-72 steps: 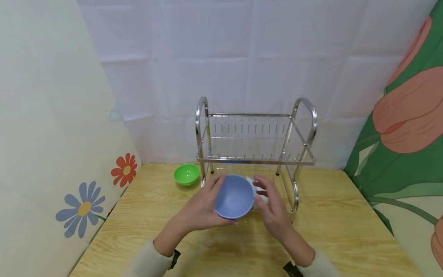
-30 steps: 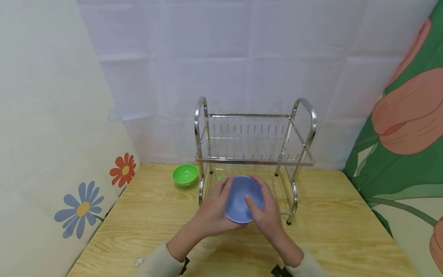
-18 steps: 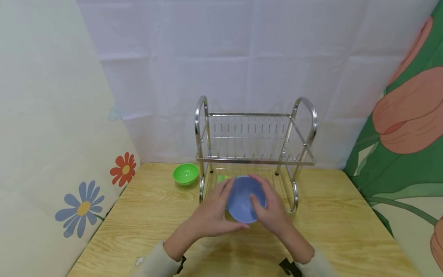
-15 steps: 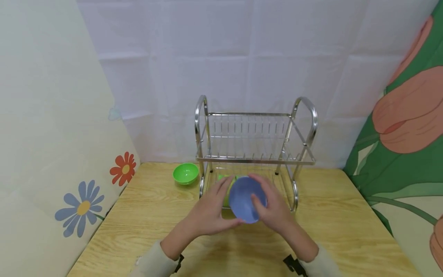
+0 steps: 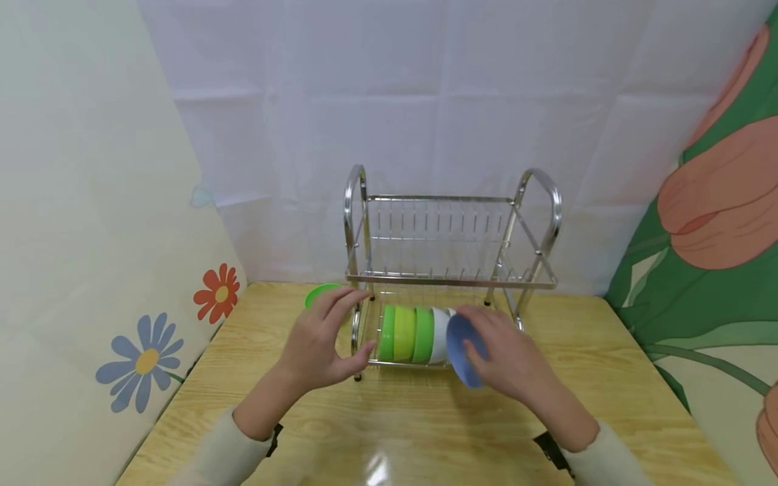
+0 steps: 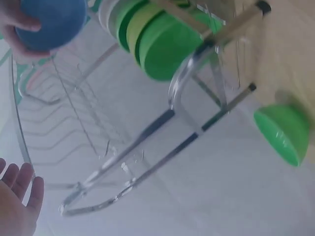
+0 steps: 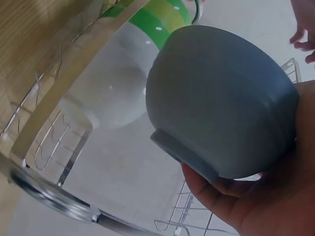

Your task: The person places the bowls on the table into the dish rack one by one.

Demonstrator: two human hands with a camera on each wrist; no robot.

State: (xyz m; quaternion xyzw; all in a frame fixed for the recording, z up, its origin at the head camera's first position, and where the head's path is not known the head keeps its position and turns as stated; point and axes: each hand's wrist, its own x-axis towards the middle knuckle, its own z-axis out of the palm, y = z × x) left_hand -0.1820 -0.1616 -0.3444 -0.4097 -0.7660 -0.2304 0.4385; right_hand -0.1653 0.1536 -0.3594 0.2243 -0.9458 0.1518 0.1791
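My right hand [image 5: 513, 358] grips a blue bowl [image 5: 462, 347], thumb inside and fingers round the outside. The bowl is tipped on its side in front of the dish rack's lower tier, just right of a row of bowls standing on edge. In that row are a green bowl [image 5: 387, 334], a yellow bowl [image 5: 404, 334], another green bowl [image 5: 423, 335] and white [image 5: 439, 335] at the right end. My left hand [image 5: 310, 347] holds nothing, its fingers spread at the rack's left side. Behind it a loose green bowl [image 5: 316, 293] is partly hidden; the left wrist view shows it whole.
The two-tier metal dish rack [image 5: 450, 279] stands on a wooden table [image 5: 389, 418] against a white cloth backdrop [image 5: 425, 88]. No dishes show on its upper tier. Flower-printed panels [image 5: 152, 229] flank both sides.
My left hand has let go of the blue bowl and moved left. The right hand has carried the bowl rightward and turned it more sideways, uncovering the row of bowls in the rack.
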